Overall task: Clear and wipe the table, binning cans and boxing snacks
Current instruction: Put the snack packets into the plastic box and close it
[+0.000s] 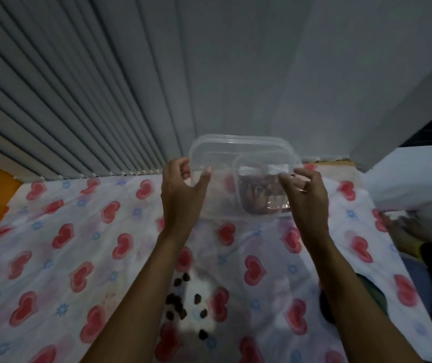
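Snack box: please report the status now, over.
Left hand and right hand both grip the clear box, held up. Snacks inside it. Dark snack pieces lie loose on the heart tablecloth, under the arms.

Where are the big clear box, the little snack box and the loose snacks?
big clear box (pixel 235 144): head view, top rim.
little snack box (pixel 259 192): head view, front wall.
loose snacks (pixel 197 298): head view, one dark piece.

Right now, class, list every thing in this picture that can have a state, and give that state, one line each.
left hand: grips the large clear container's left edge.
right hand: pinches the small tub.
large clear container: held up off the table.
small tub: snacks inside, held up.
loose snack pieces: scattered on the tablecloth.
tablecloth: spread, wrinkled.
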Available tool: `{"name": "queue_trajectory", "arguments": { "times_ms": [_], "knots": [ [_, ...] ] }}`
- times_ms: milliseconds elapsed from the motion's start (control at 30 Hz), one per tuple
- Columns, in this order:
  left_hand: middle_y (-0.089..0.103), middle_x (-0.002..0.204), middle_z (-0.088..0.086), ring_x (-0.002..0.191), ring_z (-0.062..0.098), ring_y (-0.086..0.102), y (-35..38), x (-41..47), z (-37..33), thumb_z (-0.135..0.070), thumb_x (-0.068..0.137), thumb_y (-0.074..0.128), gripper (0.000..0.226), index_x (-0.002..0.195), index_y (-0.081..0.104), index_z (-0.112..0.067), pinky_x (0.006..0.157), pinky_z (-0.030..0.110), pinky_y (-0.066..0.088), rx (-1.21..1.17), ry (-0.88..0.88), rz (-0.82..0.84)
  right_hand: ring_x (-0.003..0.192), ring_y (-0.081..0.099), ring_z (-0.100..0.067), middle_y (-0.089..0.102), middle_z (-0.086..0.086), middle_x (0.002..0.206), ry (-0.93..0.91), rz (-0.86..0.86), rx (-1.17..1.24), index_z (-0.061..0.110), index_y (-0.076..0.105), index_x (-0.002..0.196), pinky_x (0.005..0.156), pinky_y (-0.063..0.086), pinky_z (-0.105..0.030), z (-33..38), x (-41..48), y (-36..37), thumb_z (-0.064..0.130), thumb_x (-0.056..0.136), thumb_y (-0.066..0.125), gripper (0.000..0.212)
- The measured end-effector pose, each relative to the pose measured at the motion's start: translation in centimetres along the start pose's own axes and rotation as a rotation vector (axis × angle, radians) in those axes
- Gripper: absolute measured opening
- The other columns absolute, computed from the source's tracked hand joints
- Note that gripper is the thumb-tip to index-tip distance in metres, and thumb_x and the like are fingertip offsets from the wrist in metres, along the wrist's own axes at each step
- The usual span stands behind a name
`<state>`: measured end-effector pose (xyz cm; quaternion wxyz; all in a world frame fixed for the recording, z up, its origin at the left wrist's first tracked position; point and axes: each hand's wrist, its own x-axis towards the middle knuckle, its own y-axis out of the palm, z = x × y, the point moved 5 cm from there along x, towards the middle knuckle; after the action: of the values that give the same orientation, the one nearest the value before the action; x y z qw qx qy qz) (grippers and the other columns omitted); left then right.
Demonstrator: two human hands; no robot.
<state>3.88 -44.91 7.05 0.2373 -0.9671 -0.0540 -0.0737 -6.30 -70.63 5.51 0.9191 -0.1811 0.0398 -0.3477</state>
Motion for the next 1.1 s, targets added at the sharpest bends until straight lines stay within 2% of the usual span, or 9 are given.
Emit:
{"name": "queue_trajectory", "arguments": {
  "times_ms": [100, 200, 333, 400, 467, 733, 900, 1000, 1100],
  "knots": [
    [0.059, 0.113, -0.004, 0.095, 0.012, 0.06, 4.5, -1.0, -0.7, -0.034, 0.082, 0.08, 0.044, 0.118, 0.062, -0.017, 0.078, 0.009, 0.047, 0.045, 0.025, 0.065, 0.077, 0.065, -0.008, 0.067, 0.006, 0.089, 0.073, -0.102, -0.123, 0.016, 0.055, 0.104, 0.064, 0.049, -0.019, -2.4, 1.9, -3.1, 0.051, 0.09, 0.068, 0.04],
    [0.062, 0.111, 0.004, 0.093, 0.018, 0.061, 8.9, -1.4, -0.1, -0.029, 0.08, 0.079, 0.037, 0.113, 0.066, -0.016, 0.075, 0.022, 0.048, 0.104, -0.067, 0.145, 0.081, 0.069, -0.02, 0.07, -0.004, 0.088, 0.105, -0.039, -0.232, 0.017, 0.061, 0.091, 0.076, 0.058, -0.039, -5.5, 4.8, -4.4, 0.047, 0.093, 0.065, 0.03],
    [0.067, 0.087, -0.001, 0.071, 0.013, 0.06, 13.0, -0.9, 0.4, -0.012, 0.08, 0.074, 0.018, 0.097, 0.069, -0.011, 0.053, 0.005, 0.04, 0.087, -0.174, 0.227, 0.106, 0.067, -0.019, 0.07, -0.004, 0.121, 0.151, 0.081, -0.265, 0.009, 0.065, 0.124, 0.084, 0.051, -0.025, -7.5, 8.5, -4.5, 0.025, 0.095, 0.066, 0.033],
    [0.068, 0.088, -0.003, 0.074, 0.015, 0.061, 14.4, -0.3, 0.4, -0.007, 0.082, 0.073, 0.025, 0.107, 0.07, -0.011, 0.058, 0.006, 0.042, 0.097, -0.178, 0.23, 0.11, 0.066, -0.02, 0.069, -0.005, 0.126, 0.144, 0.13, -0.284, 0.009, 0.064, 0.128, 0.088, 0.048, -0.026, -8.0, 10.0, -4.0, 0.02, 0.096, 0.064, 0.033],
    [0.072, 0.101, 0.002, 0.085, 0.016, 0.064, 15.4, 0.3, 1.0, -0.009, 0.084, 0.074, 0.034, 0.118, 0.07, -0.01, 0.07, 0.018, 0.046, 0.131, -0.195, 0.216, 0.112, 0.065, -0.021, 0.069, -0.007, 0.127, 0.133, 0.17, -0.308, 0.009, 0.064, 0.128, 0.089, 0.046, -0.026, -8.8, 11.3, -3.3, 0.019, 0.097, 0.062, 0.032],
    [0.072, 0.114, 0.003, 0.097, 0.016, 0.066, 17.2, 1.6, 3.2, -0.019, 0.085, 0.078, 0.044, 0.128, 0.067, -0.011, 0.084, 0.025, 0.05, 0.182, -0.212, 0.17, 0.108, 0.069, -0.022, 0.07, -0.008, 0.126, 0.114, 0.211, -0.315, 0.009, 0.062, 0.129, 0.094, 0.052, -0.031, -11.3, 13.5, -1.2, 0.019, 0.098, 0.061, 0.032],
    [0.071, 0.117, 0.001, 0.1, 0.018, 0.067, 17.5, 1.4, 3.4, -0.021, 0.087, 0.077, 0.044, 0.129, 0.066, -0.011, 0.089, 0.031, 0.054, 0.154, -0.183, 0.156, 0.109, 0.069, -0.021, 0.068, -0.008, 0.128, 0.113, 0.198, -0.324, 0.007, 0.06, 0.131, 0.084, 0.046, -0.021, -12.0, 13.3, -1.3, 0.018, 0.1, 0.059, 0.033],
    [0.068, 0.107, -0.007, 0.095, 0.019, 0.066, 17.5, 1.0, 3.2, -0.02, 0.089, 0.074, 0.035, 0.122, 0.068, -0.011, 0.087, 0.04, 0.058, 0.155, -0.137, 0.157, 0.107, 0.07, -0.022, 0.068, -0.008, 0.129, 0.112, 0.19, -0.323, 0.008, 0.059, 0.133, 0.088, 0.051, -0.026, -12.6, 12.8, -1.6, 0.019, 0.1, 0.06, 0.035],
    [0.064, 0.098, -0.01, 0.09, 0.014, 0.063, 17.6, 0.4, 2.7, -0.02, 0.092, 0.07, 0.022, 0.113, 0.069, -0.012, 0.084, 0.039, 0.057, 0.127, -0.088, 0.153, 0.106, 0.07, -0.021, 0.068, -0.008, 0.128, 0.127, 0.175, -0.318, 0.009, 0.059, 0.133, 0.086, 0.051, -0.026, -13.4, 12.3, -1.9, 0.02, 0.099, 0.061, 0.036]
  ]
}}
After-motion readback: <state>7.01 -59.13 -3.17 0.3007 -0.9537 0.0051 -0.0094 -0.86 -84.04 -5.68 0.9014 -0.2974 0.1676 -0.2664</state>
